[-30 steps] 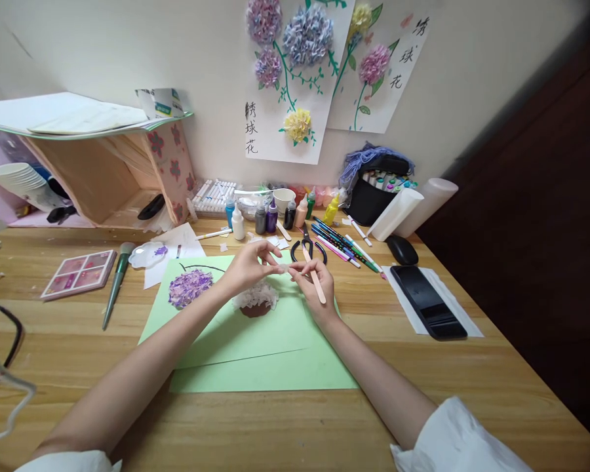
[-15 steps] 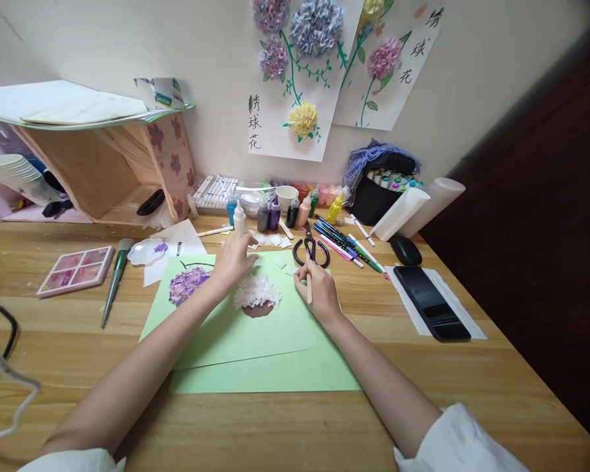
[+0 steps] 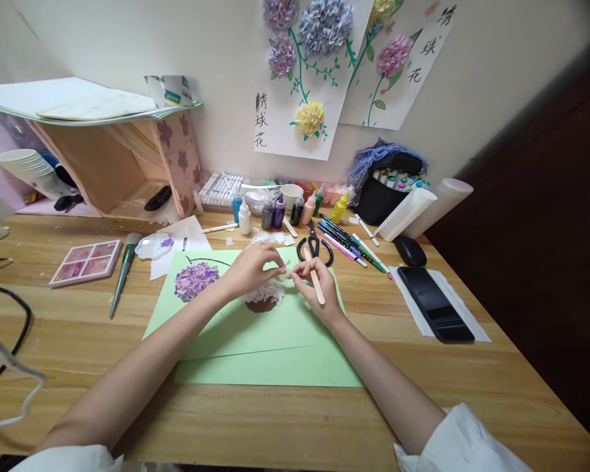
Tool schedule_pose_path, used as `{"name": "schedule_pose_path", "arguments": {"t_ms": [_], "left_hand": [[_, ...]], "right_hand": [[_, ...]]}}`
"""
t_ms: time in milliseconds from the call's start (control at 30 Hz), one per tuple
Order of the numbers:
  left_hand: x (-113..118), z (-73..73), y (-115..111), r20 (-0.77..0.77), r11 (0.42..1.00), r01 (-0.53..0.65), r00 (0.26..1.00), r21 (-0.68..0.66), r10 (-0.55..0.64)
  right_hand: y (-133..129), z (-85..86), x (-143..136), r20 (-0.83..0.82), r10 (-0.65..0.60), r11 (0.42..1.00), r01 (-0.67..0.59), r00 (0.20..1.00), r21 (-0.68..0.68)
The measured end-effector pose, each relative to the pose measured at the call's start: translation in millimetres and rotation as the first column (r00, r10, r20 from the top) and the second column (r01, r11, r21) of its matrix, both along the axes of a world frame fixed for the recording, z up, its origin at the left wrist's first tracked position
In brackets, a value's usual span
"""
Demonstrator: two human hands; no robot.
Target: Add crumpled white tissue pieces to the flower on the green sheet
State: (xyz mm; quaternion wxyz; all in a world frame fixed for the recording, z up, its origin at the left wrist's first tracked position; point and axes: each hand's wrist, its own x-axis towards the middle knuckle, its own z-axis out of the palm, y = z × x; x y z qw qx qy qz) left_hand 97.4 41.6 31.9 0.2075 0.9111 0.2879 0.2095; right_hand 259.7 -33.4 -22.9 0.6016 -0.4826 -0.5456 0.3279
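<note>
My left hand [image 3: 253,269] reaches over the white paper flower, its thumb and fingertips pinched on a small whitish piece of paper [image 3: 288,274]. My right hand [image 3: 319,288] meets it there, fingertips closed at the same piece. A flat wooden craft stick [image 3: 316,283] is held across the right hand's fingers. Below the left hand, white ruffled petals [image 3: 278,293] sit on a brown round patch [image 3: 261,305]. To the left is a purple ruffled paper flower [image 3: 196,280] with a dark drawn line above. Both flowers are on green paper [image 3: 236,334].
Behind the paper lie white paper squares [image 3: 270,238], black-handled scissors [image 3: 314,248] and a white glue bottle [image 3: 244,219] among paint bottles. Pencils [image 3: 349,241], a mouse [image 3: 408,250] and a phone [image 3: 435,305] are on the right. A brush [image 3: 122,275] and palette [image 3: 87,262] lie left.
My left hand has moved right and met my right hand, its fingertips now pinching the small paper piece. The craft stick in my right hand has tilted. The view has shifted slightly.
</note>
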Motion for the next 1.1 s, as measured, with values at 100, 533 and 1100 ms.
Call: {"name": "schedule_pose_path", "arguments": {"t_ms": [100, 533, 1100], "left_hand": [[-15.7, 6.5, -13.1, 0.069, 0.982, -0.093, 0.992, -0.167, 0.106], [-48.3, -9.1, -65.5, 0.108, 0.891, -0.174, 0.965, -0.419, 0.240], [-24.1, -25.5, -80.1, -0.027, 0.962, -0.266, 0.964, -0.057, 0.265]], "right_hand": [[-4.7, 3.9, -3.9, -0.160, 0.058, 0.997, -0.064, 0.985, -0.034], [-8.8, -2.1, 9.8, -0.078, 0.274, 0.949, -0.283, 0.959, -0.143], [-11.3, -0.1, 4.9, 0.102, 0.213, 0.965, -0.193, 0.972, -0.177]]}}
